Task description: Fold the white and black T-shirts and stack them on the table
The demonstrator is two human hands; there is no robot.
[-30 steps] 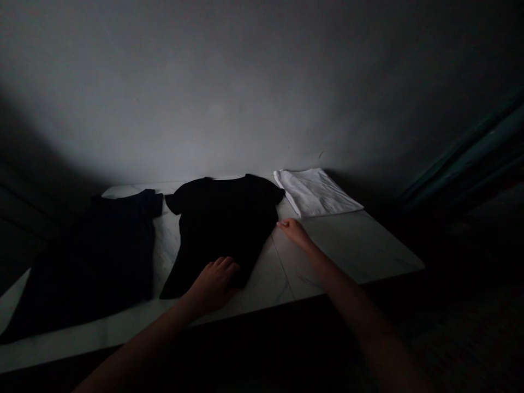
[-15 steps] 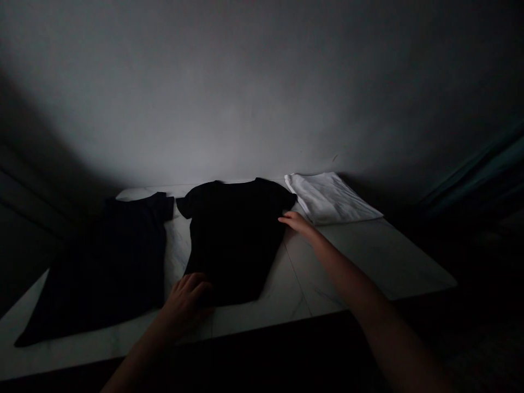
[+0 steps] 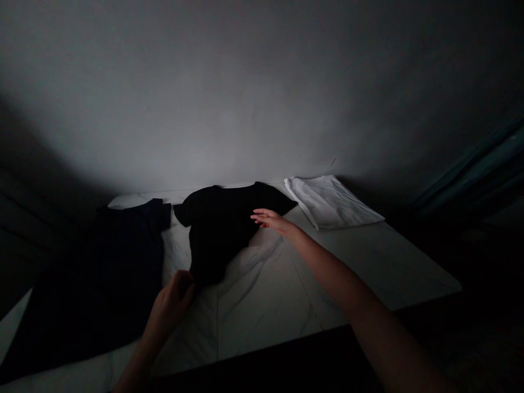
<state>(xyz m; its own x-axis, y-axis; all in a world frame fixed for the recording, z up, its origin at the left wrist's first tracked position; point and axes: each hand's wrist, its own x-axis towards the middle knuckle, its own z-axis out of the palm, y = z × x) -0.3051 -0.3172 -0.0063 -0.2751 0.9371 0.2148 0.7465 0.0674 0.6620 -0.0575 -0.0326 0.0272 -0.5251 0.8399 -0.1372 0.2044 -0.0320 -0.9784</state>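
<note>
A black T-shirt [image 3: 221, 218] lies on a marble-patterned table [image 3: 270, 295], its right side drawn inward and its lower part bunched toward the left. My left hand [image 3: 176, 292] is closed on the shirt's lower left corner. My right hand [image 3: 268, 218] is over the right part of the shirt, fingers stretched out and slightly apart; whether they touch the cloth is hard to tell. A dark navy garment [image 3: 106, 278] is spread out to the left. At the right back lies a folded white cloth [image 3: 333, 202].
A grey wall [image 3: 229, 98] rises directly behind the table. Dark teal fabric [image 3: 478, 169] hangs at the far right. The table's front edge runs below my hands, and the surroundings are very dark.
The shirt's right side and hem have moved inward to the left, baring more table. My right hand has moved left over the shirt and its fingers have spread. My left hand has shifted slightly left.
</note>
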